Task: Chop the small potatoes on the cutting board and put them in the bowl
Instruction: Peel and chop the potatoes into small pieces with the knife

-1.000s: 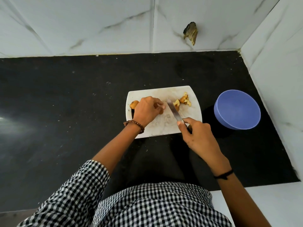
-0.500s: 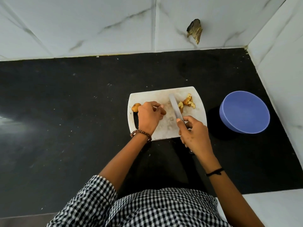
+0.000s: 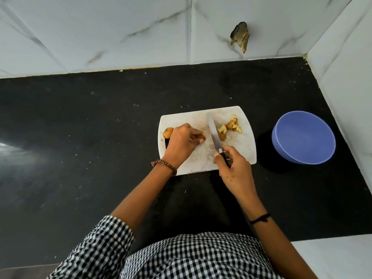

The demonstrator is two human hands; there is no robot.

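Partly chopped, yellow-fleshed potato pieces lie heaped.

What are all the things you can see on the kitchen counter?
Cutting board: one, white, mid-counter.
Knife: one, silver blade, over the board.
Potato pieces: small pile, yellow-brown, board's far right.
Whole potato: one, brown, board's left edge.
Held potato: one, brown, under left fingertips.
Bowl: one, blue, right of board.
Counter: one, black, under everything.
Wall tiles: several, white, behind and right.
Left hand: one, beaded bracelet, holds the held potato.
Right hand: one, black wristband, grips the knife.
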